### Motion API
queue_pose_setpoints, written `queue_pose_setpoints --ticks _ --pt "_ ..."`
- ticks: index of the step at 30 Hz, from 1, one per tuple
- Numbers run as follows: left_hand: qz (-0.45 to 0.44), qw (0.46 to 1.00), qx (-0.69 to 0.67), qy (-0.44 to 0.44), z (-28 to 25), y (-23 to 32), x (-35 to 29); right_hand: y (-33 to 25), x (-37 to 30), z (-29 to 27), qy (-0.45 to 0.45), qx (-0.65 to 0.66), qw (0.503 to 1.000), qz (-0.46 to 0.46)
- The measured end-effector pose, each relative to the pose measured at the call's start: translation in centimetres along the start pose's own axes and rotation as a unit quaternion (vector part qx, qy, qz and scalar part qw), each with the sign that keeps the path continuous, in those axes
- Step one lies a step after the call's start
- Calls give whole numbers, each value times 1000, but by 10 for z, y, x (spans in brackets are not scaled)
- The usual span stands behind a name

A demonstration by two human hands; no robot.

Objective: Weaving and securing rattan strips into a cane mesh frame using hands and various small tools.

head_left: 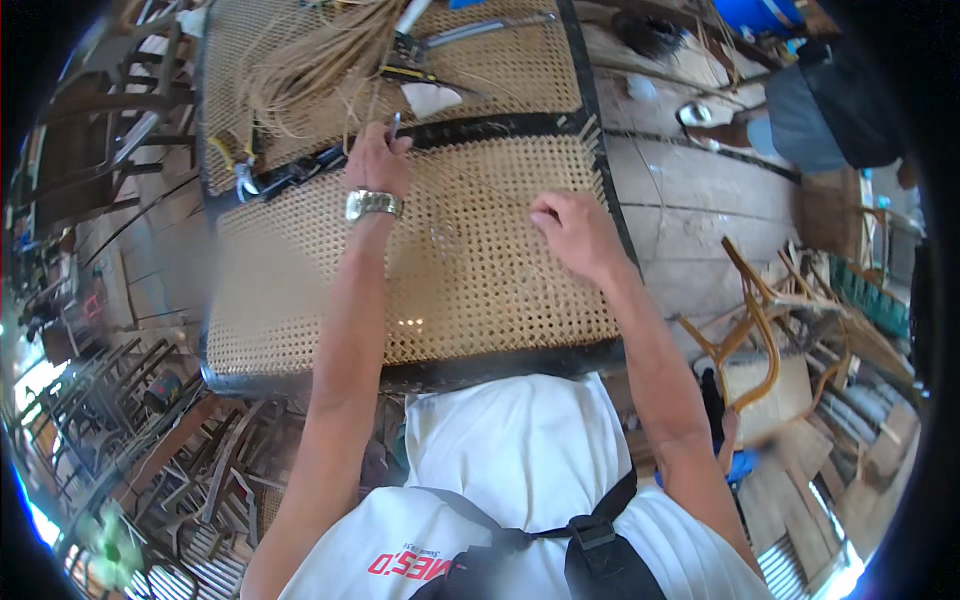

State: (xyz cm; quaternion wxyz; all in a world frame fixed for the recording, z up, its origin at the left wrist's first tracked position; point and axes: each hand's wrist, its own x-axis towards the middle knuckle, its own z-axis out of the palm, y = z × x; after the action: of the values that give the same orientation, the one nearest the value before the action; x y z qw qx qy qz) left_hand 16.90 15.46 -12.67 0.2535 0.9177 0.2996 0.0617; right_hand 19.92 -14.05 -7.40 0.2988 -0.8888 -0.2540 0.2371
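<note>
A panel of woven cane webbing (470, 270) in a black frame lies before me, crossed by a black bar (490, 128). My left hand (378, 160), with a metal watch on its wrist, is closed at this bar. A small shiny metal piece (395, 124) sticks up at its fingers; its kind is unclear. Over the right part of the near webbing, my right hand (578, 235) is closed in a pinch. What it holds, if anything, is too thin to make out. Short cane ends (592, 150) stick out along the frame's right side.
A bundle of loose cane strands (310, 70) lies on the far webbing, near yellow-and-black pliers (415, 74) and a long metal tool (490, 28). A hammer-like tool (246, 180) sits at the left. Wooden chair frames (750, 340) stand right; another person (820, 110) is at far right.
</note>
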Motion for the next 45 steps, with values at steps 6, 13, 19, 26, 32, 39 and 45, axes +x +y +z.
queue_pose_setpoints --ticks 6,13,19,26,32,39,45 --pt "9 997 75 -22 5 12 2 3 10 7 -20 34 997 65" --pt "-19 994 42 -99 -34 35 11 0 -19 -53 99 570 812 72" --pt "204 919 -40 -335 -26 130 -99 14 -79 -127 249 546 793 107" --pt "401 842 44 -360 -9 164 -189 4 -44 -98 71 136 981 120" --pt "343 853 91 -382 -12 107 -126 19 -27 -51 -40 16 988 151" --pt "252 850 161 -434 -18 156 -71 26 -29 -49 35 -1 984 173" --pt "338 762 299 -465 -16 193 -62 10 -28 -60 -4 -21 975 219"
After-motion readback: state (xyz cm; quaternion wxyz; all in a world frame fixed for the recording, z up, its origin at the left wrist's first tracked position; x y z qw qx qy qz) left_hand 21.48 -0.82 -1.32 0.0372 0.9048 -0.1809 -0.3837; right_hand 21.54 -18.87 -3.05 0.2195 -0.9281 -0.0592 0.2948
